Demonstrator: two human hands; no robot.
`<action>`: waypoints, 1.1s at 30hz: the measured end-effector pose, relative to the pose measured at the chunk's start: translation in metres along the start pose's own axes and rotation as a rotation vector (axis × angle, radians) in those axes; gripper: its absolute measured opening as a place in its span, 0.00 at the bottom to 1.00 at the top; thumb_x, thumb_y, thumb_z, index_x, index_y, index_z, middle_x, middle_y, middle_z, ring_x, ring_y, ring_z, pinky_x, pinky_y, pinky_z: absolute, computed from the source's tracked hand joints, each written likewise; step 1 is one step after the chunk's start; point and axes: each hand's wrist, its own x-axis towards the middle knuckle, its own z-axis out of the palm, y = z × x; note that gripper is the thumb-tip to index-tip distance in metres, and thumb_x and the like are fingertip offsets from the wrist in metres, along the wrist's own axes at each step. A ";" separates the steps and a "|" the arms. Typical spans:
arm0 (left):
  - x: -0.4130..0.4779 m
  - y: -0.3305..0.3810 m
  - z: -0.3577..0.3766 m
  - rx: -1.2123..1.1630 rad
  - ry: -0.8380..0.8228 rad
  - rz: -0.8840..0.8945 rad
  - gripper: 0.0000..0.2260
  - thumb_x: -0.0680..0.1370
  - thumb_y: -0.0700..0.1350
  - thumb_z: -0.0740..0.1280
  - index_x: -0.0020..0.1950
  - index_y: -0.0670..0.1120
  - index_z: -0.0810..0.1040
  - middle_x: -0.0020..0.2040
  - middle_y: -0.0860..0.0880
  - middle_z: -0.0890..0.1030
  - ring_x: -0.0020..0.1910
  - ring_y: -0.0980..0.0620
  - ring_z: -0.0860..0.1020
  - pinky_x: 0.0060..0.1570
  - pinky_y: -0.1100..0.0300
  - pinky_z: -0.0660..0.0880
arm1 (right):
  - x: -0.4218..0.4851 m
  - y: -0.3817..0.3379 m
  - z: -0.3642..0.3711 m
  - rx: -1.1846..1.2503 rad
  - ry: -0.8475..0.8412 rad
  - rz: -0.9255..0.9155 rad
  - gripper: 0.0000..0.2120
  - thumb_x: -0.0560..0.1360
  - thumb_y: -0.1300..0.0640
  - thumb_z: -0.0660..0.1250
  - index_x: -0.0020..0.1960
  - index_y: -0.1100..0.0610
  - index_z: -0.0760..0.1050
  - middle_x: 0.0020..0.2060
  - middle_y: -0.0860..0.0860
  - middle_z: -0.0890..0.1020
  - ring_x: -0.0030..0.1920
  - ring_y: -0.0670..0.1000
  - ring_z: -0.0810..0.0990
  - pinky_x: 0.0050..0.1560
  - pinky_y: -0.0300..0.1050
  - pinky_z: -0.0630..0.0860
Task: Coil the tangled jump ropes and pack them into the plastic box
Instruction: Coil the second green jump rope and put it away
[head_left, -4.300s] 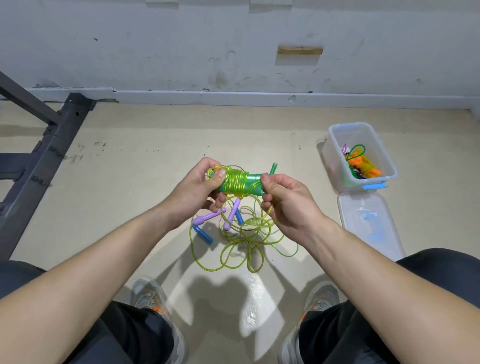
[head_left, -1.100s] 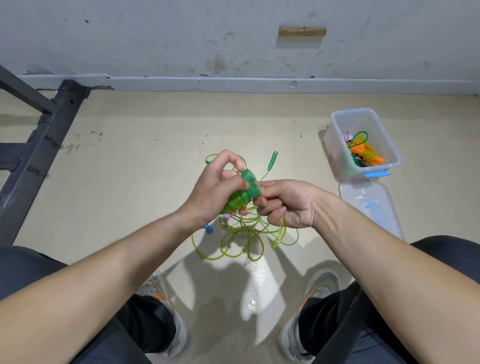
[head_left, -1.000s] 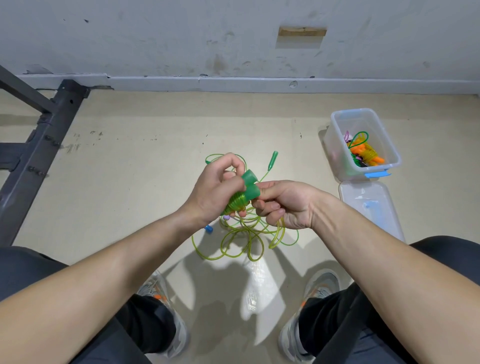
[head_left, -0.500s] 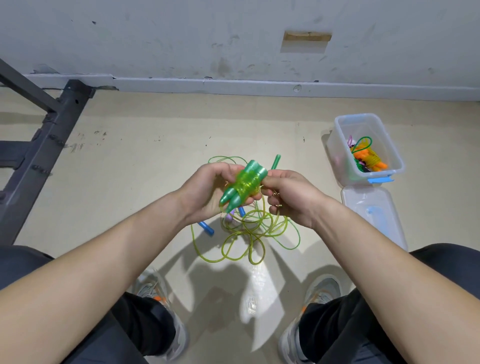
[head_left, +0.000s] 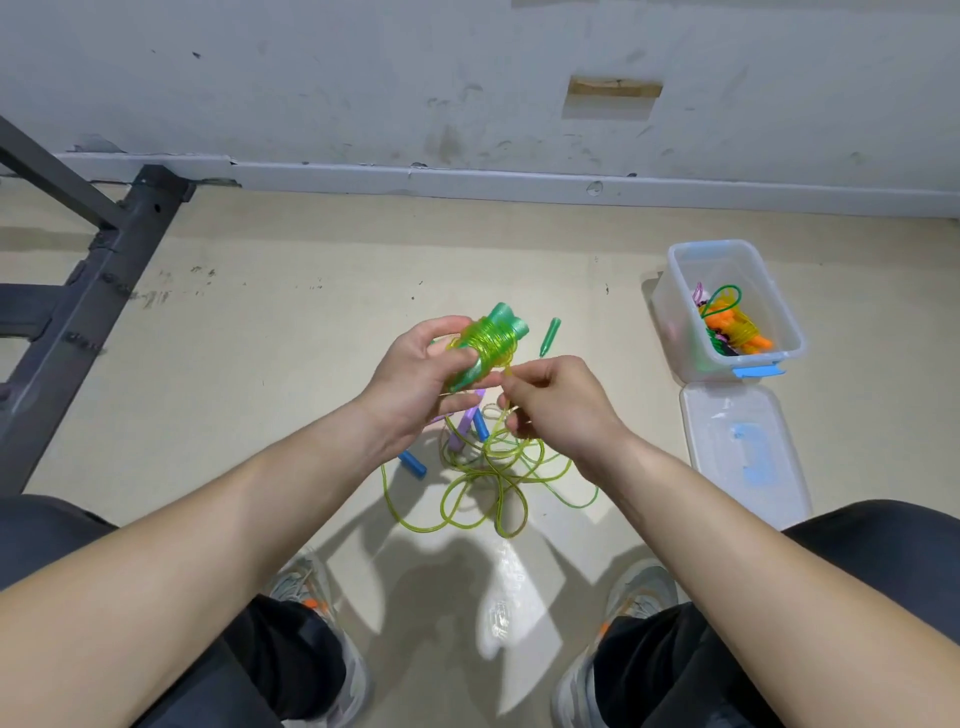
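My left hand (head_left: 415, 379) grips the coiled green jump rope (head_left: 488, 343), its cord wound round the two green handles held together. My right hand (head_left: 556, 405) pinches the loose green cord end right beside the coil. Below my hands a tangle of yellow-green cord (head_left: 488, 478) lies on the floor with purple (head_left: 462, 431) and blue handles (head_left: 413, 464) in it. A lone green handle (head_left: 549, 336) lies on the floor behind. The clear plastic box (head_left: 680, 312) stands at the right, holding a coiled orange rope (head_left: 737, 332) and others.
The box's clear lid (head_left: 743, 452) with a blue latch lies on the floor just in front of the box. A dark metal frame (head_left: 78, 322) stands at the left. The wall and its baseboard (head_left: 467, 176) run along the back. My knees and shoes fill the bottom.
My left hand has turned the green coil so its handle ends point up and away. My right hand has shifted from the coil to pinching the loose cord end beside it.
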 end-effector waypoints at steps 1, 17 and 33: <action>0.000 -0.003 0.002 0.049 0.015 0.028 0.14 0.81 0.34 0.64 0.65 0.45 0.73 0.57 0.42 0.83 0.45 0.44 0.86 0.37 0.60 0.81 | 0.000 0.000 0.000 -0.162 0.034 -0.018 0.13 0.80 0.58 0.65 0.42 0.63 0.83 0.29 0.52 0.81 0.29 0.52 0.78 0.38 0.51 0.79; 0.003 -0.017 0.002 0.225 0.241 0.154 0.06 0.81 0.39 0.68 0.55 0.45 0.72 0.48 0.44 0.81 0.29 0.52 0.81 0.40 0.55 0.81 | -0.009 -0.016 -0.007 0.093 -0.202 0.008 0.12 0.78 0.70 0.61 0.50 0.60 0.81 0.34 0.61 0.79 0.27 0.49 0.76 0.31 0.41 0.73; -0.002 0.012 -0.018 0.362 -0.113 0.164 0.10 0.82 0.36 0.65 0.62 0.44 0.79 0.41 0.46 0.86 0.41 0.50 0.86 0.42 0.60 0.81 | -0.005 -0.020 -0.026 0.531 -0.314 0.076 0.14 0.76 0.76 0.61 0.51 0.61 0.79 0.43 0.59 0.86 0.43 0.53 0.87 0.51 0.46 0.82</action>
